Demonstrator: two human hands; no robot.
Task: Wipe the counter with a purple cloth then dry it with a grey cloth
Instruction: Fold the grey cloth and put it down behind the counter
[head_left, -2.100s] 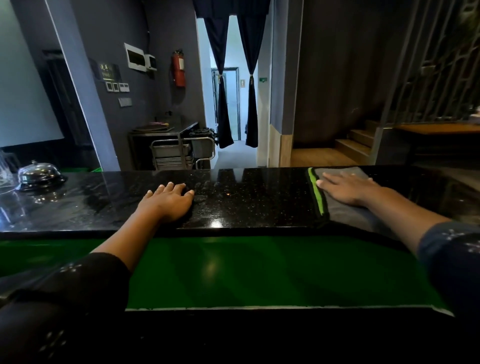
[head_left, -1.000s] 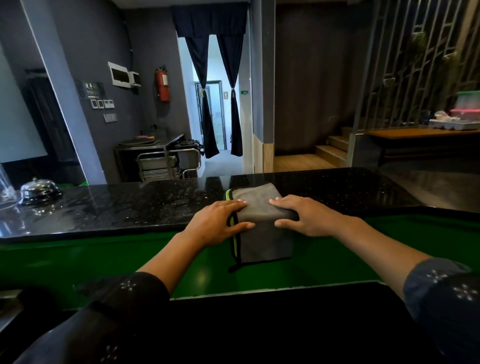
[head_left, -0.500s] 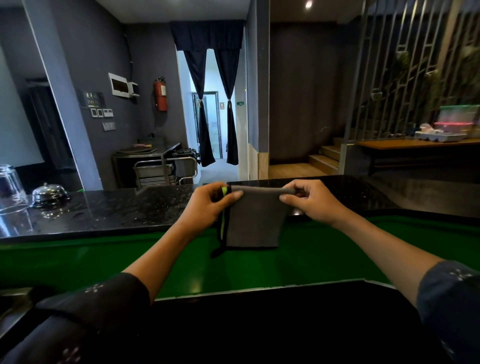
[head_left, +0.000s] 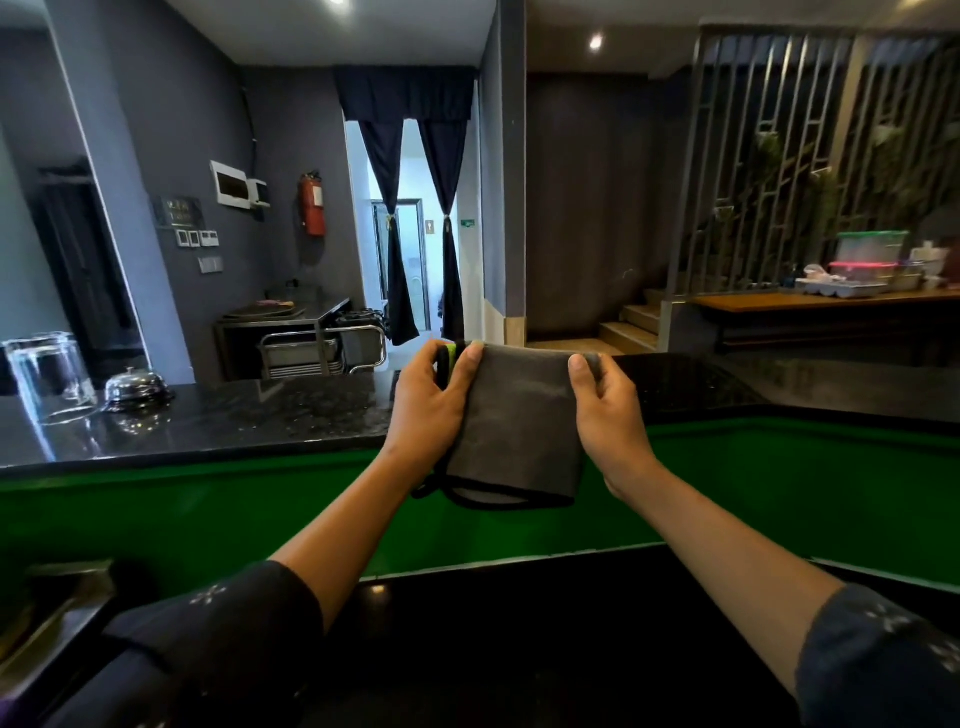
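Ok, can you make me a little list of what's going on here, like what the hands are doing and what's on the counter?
left hand: pinches the top left corner of the grey cloth
right hand: pinches the top right corner
cloth: folded, hanging in the air above the counter, not touching it
counter: black and shiny
on the counter, far left: a bell and a glass, upside down
purple cloth: not in view
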